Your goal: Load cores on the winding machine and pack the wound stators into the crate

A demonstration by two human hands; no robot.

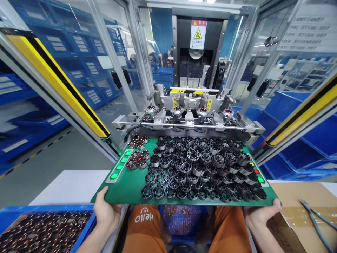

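My left hand (106, 212) grips the near left corner of a green board (118, 191), its thumb on top and its fingers under the edge. At the near right corner my right hand (263, 214) holds the same board, fingers mostly hidden below. Rows of black ring-shaped cores (193, 155), some stacked, cover the middle and right of the board. Several copper-wound rings (142, 162) sit in a small group at its left. Green lit buttons (121, 167) line the left side.
Behind the board stands a machine with four ring holders (177, 111) on a metal rail. Yellow-black bars (60, 88) flank it. A blue crate (88, 232) of wound rings is at lower left; pliers (316, 218) lie on cardboard (313, 196) at right. A blue bin (184, 225) sits between the knees.
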